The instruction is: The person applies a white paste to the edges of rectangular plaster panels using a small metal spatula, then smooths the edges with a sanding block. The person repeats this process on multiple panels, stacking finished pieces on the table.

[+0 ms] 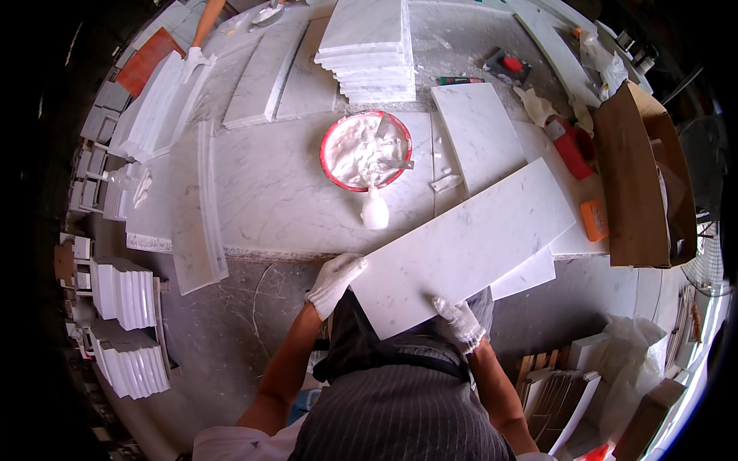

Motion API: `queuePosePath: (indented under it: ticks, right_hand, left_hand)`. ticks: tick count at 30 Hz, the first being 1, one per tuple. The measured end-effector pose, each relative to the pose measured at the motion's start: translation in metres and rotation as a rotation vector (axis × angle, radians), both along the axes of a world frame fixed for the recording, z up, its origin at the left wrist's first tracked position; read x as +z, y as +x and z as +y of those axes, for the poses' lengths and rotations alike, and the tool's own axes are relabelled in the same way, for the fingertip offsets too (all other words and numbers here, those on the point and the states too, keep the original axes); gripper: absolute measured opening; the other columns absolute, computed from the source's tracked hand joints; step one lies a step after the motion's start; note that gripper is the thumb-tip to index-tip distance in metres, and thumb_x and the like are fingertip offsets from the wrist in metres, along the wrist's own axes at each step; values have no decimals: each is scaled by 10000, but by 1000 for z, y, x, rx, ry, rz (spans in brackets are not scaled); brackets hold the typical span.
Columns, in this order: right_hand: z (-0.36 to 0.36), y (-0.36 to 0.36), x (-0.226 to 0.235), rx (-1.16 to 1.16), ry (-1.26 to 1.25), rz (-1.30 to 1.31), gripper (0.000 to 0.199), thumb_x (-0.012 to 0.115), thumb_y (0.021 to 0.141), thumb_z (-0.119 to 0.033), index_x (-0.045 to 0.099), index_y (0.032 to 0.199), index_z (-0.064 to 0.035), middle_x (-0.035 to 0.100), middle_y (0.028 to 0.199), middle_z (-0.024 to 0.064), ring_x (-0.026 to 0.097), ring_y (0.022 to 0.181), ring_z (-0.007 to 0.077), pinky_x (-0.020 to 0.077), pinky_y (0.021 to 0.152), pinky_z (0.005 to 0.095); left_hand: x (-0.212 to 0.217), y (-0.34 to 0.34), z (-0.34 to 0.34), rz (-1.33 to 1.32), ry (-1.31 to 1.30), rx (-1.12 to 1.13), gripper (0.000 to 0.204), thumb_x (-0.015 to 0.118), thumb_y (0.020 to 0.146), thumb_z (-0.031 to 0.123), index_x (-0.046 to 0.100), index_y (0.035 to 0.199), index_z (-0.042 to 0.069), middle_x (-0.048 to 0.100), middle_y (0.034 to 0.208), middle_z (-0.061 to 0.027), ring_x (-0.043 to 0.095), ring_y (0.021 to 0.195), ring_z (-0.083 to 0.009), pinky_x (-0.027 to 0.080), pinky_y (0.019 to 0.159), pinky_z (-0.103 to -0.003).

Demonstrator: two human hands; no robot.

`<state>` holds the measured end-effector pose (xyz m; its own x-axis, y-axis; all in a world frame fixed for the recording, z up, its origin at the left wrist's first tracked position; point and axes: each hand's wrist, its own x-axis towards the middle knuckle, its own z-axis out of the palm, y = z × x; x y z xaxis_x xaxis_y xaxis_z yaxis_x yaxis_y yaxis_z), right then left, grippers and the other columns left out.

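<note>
A long white marble tile (461, 246) with grey veins lies slanted across the front edge of the table, its near end jutting over my lap. My gloved left hand (336, 284) grips the tile's left corner, with its fingertips hidden beneath. On the lower long edge, my gloved right hand (460, 323) has its thumb on top and its other fingers mostly under the slab. Beyond the tile stands a red-rimmed bowl (326, 165) of white paste, with putty knives (396, 164) stuck in it. A small white bottle (375, 211) stands against the bowl's near side.
Stacked marble tiles (365, 46) rise at the back. Another tile (477, 127) lies behind mine. At right are a cardboard box (634, 192), an orange packet (593, 220) and a red tool (569, 146). A co-worker's gloved hand (197, 63) touches slabs at far left.
</note>
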<state>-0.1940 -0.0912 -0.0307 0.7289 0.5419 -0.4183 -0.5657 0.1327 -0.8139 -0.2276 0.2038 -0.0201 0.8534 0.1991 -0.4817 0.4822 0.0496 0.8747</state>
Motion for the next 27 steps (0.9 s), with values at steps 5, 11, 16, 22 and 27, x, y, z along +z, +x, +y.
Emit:
queuePosePath:
  ticks: [5,11,16,22,27]
  right_hand:
    - [1,-1,0,-63,127,75,508,693,942,-272,570,1323,41,607,1294,77,530,1197,177,397,1055,338]
    - [-2,1,-4,-28,119,95,522,707,931,-268,565,1329,39,605,1296,77,528,1202,180,394,1058,337]
    - [-4,2,-6,5,74,79,532,719,921,-285,579,1315,43,617,1283,87,535,1200,187,401,1053,339]
    - [-4,4,-1,5,96,98,545,729,913,-282,575,1324,40,612,1302,93,537,1214,198,396,1063,342]
    - [-2,4,1,-34,142,158,545,748,899,-263,579,1324,33,610,1310,92,534,1227,202,387,1075,346]
  left_hand:
    - [12,5,-8,-8,40,0,302,635,962,223,665,1131,-26,677,1003,-20,585,939,-83,463,855,-244]
    - [7,3,-7,-28,36,15,279,640,960,196,663,1122,-30,679,1004,-28,594,926,-87,478,844,-250]
    - [23,8,-11,20,69,7,281,652,956,217,670,1095,-26,677,981,-23,589,916,-82,478,836,-251]
    - [24,11,-9,29,110,-17,280,658,956,240,676,1065,-17,666,946,-6,575,899,-74,466,823,-248]
    - [23,11,-9,23,100,1,254,654,958,232,677,1041,-7,657,924,4,566,883,-63,463,806,-243]
